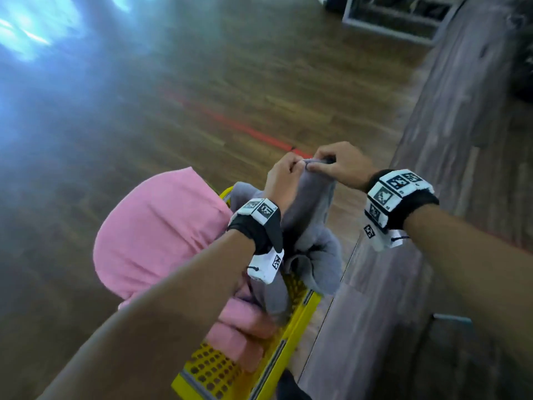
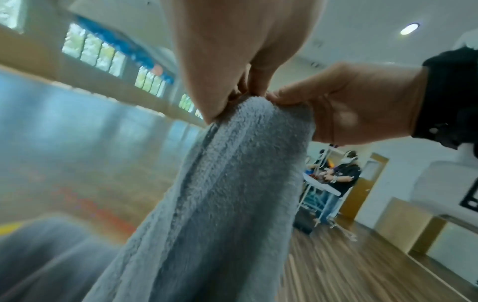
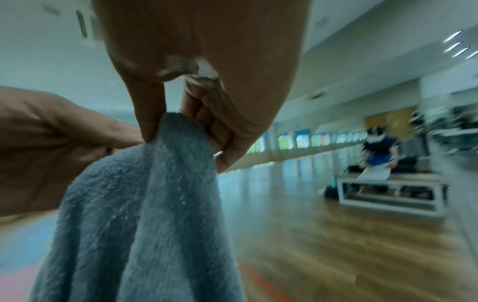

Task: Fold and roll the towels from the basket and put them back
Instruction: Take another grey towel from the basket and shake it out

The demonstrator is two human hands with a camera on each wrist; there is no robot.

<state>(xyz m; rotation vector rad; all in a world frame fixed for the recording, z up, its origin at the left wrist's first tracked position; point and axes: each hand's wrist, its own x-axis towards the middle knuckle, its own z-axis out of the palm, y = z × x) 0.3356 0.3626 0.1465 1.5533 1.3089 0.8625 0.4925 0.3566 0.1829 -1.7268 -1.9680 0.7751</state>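
1. A grey terry towel [image 1: 305,215] hangs lengthwise at the centre of the head view, its long axis running from the pinched top edge down into the yellow perforated basket [image 1: 291,321] at lower centre, where its lower end lies bunched.
2. The left hand [image 1: 284,174] and the right hand [image 1: 340,164] pinch the towel's top edge side by side, fingertips almost touching.
3. A pink towel [image 1: 161,226] drapes over the basket's left side; a folded pink piece lies inside.
4. Black wristbands carry white blocks printed with square black-and-white marker codes; no lettering can be read.
5. The basket stands on a wooden floor [image 1: 202,67] crossed by a red line [image 1: 239,128], beside a grey-brown table [image 1: 450,140] at right.
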